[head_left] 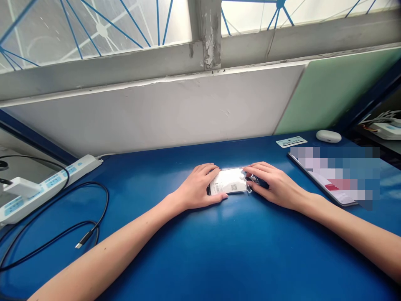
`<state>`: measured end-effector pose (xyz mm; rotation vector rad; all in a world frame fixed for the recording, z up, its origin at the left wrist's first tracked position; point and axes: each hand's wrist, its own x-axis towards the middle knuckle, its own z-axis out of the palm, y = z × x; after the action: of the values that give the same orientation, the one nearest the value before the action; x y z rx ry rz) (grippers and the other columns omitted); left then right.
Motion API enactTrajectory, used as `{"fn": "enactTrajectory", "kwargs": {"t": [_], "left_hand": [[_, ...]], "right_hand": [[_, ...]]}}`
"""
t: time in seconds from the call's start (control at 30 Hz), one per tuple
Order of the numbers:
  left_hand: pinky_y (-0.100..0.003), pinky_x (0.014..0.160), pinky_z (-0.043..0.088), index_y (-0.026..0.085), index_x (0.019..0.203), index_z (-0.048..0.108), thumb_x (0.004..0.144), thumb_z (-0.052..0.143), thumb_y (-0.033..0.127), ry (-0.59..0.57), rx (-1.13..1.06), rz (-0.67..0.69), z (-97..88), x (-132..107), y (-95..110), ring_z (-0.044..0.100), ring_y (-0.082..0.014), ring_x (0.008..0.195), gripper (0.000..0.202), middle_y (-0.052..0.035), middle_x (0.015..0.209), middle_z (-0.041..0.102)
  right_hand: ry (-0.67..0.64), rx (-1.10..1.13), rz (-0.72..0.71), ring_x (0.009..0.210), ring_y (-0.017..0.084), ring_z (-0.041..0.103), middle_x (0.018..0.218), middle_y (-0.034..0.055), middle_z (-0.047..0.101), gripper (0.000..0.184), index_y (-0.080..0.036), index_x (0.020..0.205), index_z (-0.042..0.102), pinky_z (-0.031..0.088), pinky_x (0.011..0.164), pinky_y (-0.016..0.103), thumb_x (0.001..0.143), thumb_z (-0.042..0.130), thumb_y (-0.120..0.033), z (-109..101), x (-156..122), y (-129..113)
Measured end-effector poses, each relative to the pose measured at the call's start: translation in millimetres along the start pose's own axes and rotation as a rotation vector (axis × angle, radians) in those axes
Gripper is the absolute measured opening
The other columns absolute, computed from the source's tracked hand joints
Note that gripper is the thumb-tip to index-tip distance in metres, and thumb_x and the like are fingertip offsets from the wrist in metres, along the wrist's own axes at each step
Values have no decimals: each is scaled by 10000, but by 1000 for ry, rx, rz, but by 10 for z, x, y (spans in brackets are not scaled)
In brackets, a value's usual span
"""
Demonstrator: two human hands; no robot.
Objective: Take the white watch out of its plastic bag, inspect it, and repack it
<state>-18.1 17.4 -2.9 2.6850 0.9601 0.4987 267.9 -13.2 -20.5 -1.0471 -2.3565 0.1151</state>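
A small flat white packet in clear plastic (228,182), printed with labels and a code square, lies on the blue table (219,251) at the middle. My left hand (197,188) grips its left end, fingers curled over the top edge and thumb under the near edge. My right hand (272,184) holds its right end, fingers bent round a dark part there.
A white power strip (46,184) with a plugged adapter lies at the left, and a black cable (84,238) loops beside it. A tablet (328,179) lies at the right, a white earbud case (328,136) and a small card (291,141) behind it. A wall panel stands behind.
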Motion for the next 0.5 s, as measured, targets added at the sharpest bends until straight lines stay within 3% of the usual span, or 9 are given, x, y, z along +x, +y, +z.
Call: {"fn": "enactTrajectory", "kwargs": {"t": [0.1, 0.23, 0.5], "left_hand": [[-533, 1119, 412, 175, 1310, 583, 824, 711, 549, 13, -13, 1, 3, 1, -4, 501, -372, 1336, 627, -167, 1353, 605], [-535, 1114, 419, 162, 1298, 594, 825, 706, 541, 23, -6, 6, 1, 1, 0, 508, -380, 1331, 616, -170, 1344, 617], [-511, 1112, 430, 153, 1299, 596, 832, 703, 519, 36, 8, 30, 10, -3, -12, 530, -361, 1314, 604, -162, 1323, 632]], "right_hand": [[12, 5, 0, 1095, 287, 649, 1203, 148, 693, 321, -190, 1283, 595, 574, 923, 469, 972, 544, -246, 3, -5, -9], [35, 37, 32, 1066, 272, 665, 1253, 147, 651, 229, -214, 1156, 665, 589, 900, 445, 958, 557, -253, 14, -17, -15], [-37, 138, 48, 1202, 312, 625, 1389, 146, 593, 158, -229, 1035, 703, 567, 978, 473, 905, 619, -260, -36, 7, -47]]}}
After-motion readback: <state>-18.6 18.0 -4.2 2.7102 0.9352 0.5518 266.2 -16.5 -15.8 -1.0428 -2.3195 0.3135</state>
